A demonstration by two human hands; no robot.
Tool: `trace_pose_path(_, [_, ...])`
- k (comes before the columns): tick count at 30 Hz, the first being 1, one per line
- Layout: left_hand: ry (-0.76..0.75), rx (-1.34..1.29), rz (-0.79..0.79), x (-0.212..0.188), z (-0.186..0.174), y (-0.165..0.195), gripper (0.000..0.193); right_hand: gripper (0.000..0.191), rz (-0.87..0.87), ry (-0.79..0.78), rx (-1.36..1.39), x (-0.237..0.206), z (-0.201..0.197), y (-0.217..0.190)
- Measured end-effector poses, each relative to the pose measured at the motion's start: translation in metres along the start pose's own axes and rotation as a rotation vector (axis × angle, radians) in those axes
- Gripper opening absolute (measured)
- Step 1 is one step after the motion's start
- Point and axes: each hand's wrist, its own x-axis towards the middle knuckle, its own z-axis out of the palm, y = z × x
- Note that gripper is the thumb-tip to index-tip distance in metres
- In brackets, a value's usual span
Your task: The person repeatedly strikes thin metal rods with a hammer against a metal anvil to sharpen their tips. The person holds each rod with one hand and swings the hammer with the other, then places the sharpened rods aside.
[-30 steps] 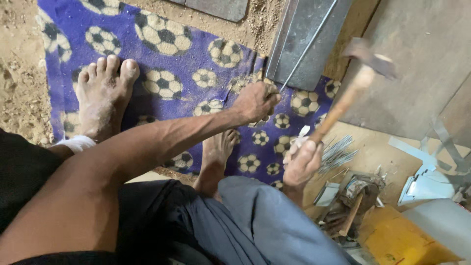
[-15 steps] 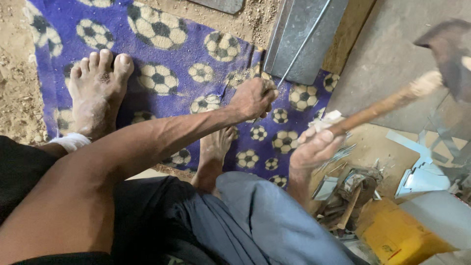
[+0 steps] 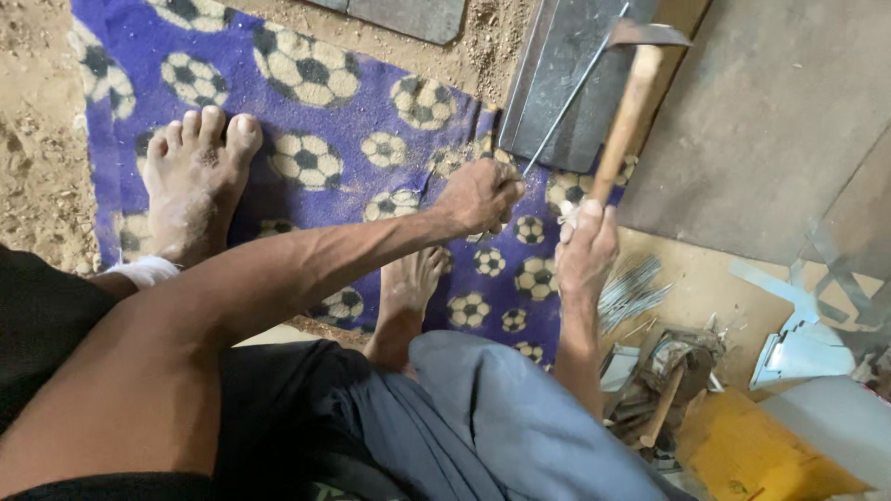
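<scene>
My left hand (image 3: 481, 195) pinches the near end of a thin metal rod (image 3: 575, 93) that slants up across a grey metal block (image 3: 548, 102). My right hand (image 3: 585, 246) grips the wooden handle of a hammer (image 3: 631, 97); its metal head is at the top, over the far end of the rod and the block. Both hands are above a purple cloth with football patterns (image 3: 353, 130). My bare feet (image 3: 195, 181) rest on that cloth.
Sandy ground (image 3: 37, 139) lies at the left. A flat brown board (image 3: 770, 130) is at the right. A bundle of thin metal rods (image 3: 631, 292), scrap metal pieces (image 3: 668, 371), a yellow object (image 3: 752, 455) and pale sheet offcuts (image 3: 798, 343) lie at the lower right.
The hammer swung out to the right, then came back down; its head now sits over the rod on the metal block. My left hand has stayed on the rod.
</scene>
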Motion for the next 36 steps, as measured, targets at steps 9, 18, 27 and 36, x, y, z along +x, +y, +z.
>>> trace_pose_path(9, [-0.032, 0.069, 0.027, 0.001, 0.000, -0.004, 0.032, 0.039, -0.479, 0.255, 0.091, 0.000, 0.001, 0.003])
trace_pose_path(18, [-0.067, 0.083, 0.054, 0.002, -0.001, -0.005, 0.031, 0.035, -0.424, 0.255, 0.287, -0.002, -0.004, 0.010])
trace_pose_path(27, [-0.054, -0.068, 0.010, -0.007, -0.004, 0.001, 0.027, 0.038, -0.241, 0.254, 0.229, -0.001, -0.003, 0.003])
trace_pose_path(36, [-0.033, -0.057, -0.027, -0.009, -0.003, 0.005, 0.024, 0.045, -0.041, 0.075, 0.149, 0.022, -0.010, 0.000])
